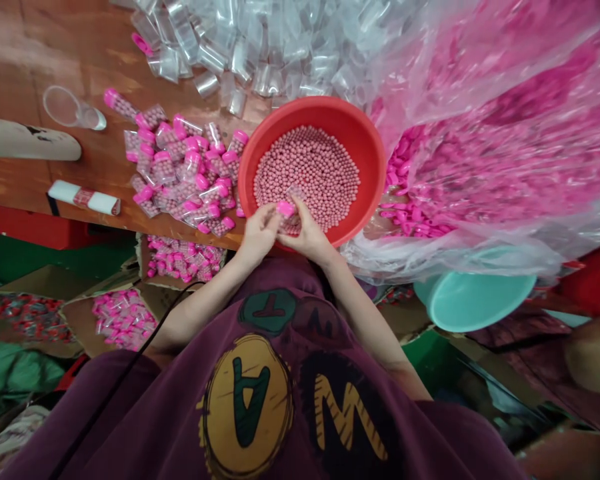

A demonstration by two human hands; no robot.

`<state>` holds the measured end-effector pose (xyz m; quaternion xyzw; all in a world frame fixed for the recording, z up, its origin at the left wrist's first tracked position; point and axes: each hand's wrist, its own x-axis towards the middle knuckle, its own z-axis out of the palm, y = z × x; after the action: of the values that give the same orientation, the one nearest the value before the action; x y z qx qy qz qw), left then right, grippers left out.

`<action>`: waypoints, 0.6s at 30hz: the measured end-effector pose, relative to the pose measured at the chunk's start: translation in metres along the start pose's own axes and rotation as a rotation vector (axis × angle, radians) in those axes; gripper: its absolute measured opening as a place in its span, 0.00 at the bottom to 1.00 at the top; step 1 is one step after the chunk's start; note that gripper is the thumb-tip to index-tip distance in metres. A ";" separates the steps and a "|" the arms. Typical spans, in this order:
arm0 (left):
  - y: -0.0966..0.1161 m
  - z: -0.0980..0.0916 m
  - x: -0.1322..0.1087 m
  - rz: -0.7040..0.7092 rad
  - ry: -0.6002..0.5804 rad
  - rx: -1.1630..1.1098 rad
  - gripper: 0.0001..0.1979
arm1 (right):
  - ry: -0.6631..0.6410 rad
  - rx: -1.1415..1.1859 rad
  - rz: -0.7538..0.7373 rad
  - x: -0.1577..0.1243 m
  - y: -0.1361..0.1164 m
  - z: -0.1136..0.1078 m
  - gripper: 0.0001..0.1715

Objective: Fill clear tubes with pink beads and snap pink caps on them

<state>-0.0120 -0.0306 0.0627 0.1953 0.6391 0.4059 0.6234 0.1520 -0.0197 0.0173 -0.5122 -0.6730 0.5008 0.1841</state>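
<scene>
A red bowl (365, 143) full of small pink balls (310, 167) sits on the wooden table. At its near rim my left hand (257, 233) and my right hand (307, 233) meet, fingers closed around a small clear tube with a pink cap (286, 208) that holds pink balls. To the left of the bowl lies a pile of filled, pink-capped tubes (185, 170).
Empty clear tubes (245, 47) are heaped at the back. A clear plastic bag of pink caps (480, 133) lies to the right. A teal basin (473, 300) sits below the table edge. Cardboard boxes of filled tubes (180, 257) stand on the floor at left.
</scene>
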 end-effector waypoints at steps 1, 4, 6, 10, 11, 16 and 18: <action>0.004 -0.016 0.004 0.095 0.061 0.044 0.16 | 0.016 -0.033 0.009 0.009 0.004 -0.001 0.49; 0.021 -0.073 0.022 0.335 0.263 0.204 0.14 | 0.124 -0.276 0.121 0.039 0.021 -0.005 0.37; 0.031 -0.104 0.034 0.436 0.420 0.393 0.11 | 0.123 -0.393 0.197 0.056 0.033 -0.004 0.28; 0.039 -0.109 0.047 0.715 0.644 0.859 0.19 | 0.057 -0.271 0.207 0.067 0.047 -0.002 0.23; 0.038 -0.097 0.048 0.751 0.583 0.908 0.19 | 0.058 -0.208 0.202 0.064 0.046 -0.003 0.25; 0.025 -0.009 0.049 0.627 -0.240 1.121 0.19 | 0.112 -0.150 0.064 0.032 0.031 -0.019 0.29; 0.019 0.019 0.048 0.580 -0.469 1.249 0.20 | 0.127 -0.190 0.011 0.019 0.026 -0.023 0.29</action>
<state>-0.0054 0.0225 0.0483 0.7583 0.5236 0.0615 0.3835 0.1747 0.0069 -0.0003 -0.5618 -0.7016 0.4023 0.1741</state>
